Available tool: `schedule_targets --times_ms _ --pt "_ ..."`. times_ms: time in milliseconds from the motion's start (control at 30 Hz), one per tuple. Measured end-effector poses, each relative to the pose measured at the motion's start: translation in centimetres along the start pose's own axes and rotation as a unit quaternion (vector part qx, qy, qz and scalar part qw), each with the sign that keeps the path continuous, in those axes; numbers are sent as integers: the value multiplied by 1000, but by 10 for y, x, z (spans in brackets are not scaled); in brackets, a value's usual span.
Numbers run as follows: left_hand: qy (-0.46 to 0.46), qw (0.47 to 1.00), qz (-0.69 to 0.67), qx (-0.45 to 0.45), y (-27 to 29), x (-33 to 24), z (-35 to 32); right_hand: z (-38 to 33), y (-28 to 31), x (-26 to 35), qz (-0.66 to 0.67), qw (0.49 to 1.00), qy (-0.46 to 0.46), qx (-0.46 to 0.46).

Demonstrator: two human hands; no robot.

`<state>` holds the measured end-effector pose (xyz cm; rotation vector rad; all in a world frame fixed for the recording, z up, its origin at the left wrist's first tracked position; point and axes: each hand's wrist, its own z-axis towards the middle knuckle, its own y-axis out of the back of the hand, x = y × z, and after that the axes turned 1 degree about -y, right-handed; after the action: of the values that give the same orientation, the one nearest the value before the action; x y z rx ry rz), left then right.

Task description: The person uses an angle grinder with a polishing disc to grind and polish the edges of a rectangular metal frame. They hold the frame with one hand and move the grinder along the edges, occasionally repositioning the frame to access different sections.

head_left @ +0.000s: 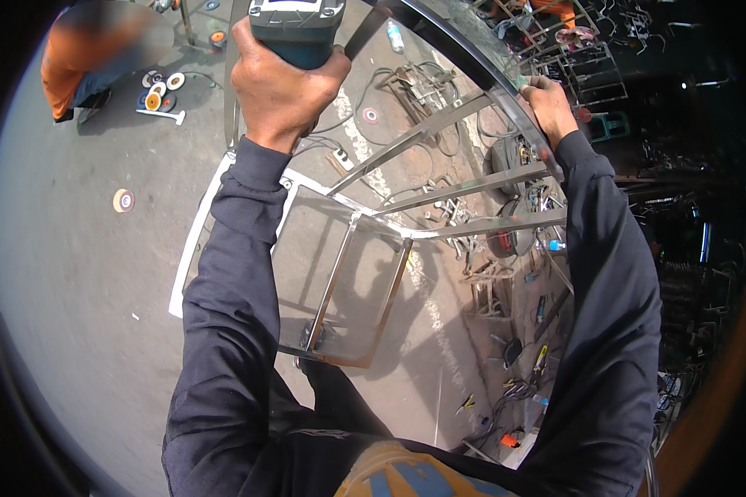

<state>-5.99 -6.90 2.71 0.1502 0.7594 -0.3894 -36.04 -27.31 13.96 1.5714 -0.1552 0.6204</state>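
A metal chair frame (427, 137) of square bars stands tilted in front of me. Its seat part (331, 282) has open bars, and whitish edging runs along some of its edges. My left hand (286, 87) is closed round a dark green and black power tool (294, 37), held above the frame. The tool's far end is cut off by the top edge, so I cannot tell its exact kind. My right hand (549, 106) is closed on the dark curved top rail (514, 112) of the chair frame, at the far right.
A person in orange (75, 58) crouches at the far left, near several grinding discs (153, 101) and a hammer (170, 114). Another disc (123, 200) lies on the pavement. Cables, pliers (466, 403), a water bottle (395, 36) and metal scraps (456, 203) are scattered to the right.
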Motion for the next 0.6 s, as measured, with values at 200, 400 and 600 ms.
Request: schedule_targets --times_ms 200,400,600 --pt "-6 1000 5 -10 23 39 36 -1 0 -2 -106 992 -8 -62" --pt "35 999 -22 9 29 36 36 -15 0 9 -134 986 20 -93" --pt "59 995 -60 52 0 -13 -27 -6 1 3 -107 993 43 -9"
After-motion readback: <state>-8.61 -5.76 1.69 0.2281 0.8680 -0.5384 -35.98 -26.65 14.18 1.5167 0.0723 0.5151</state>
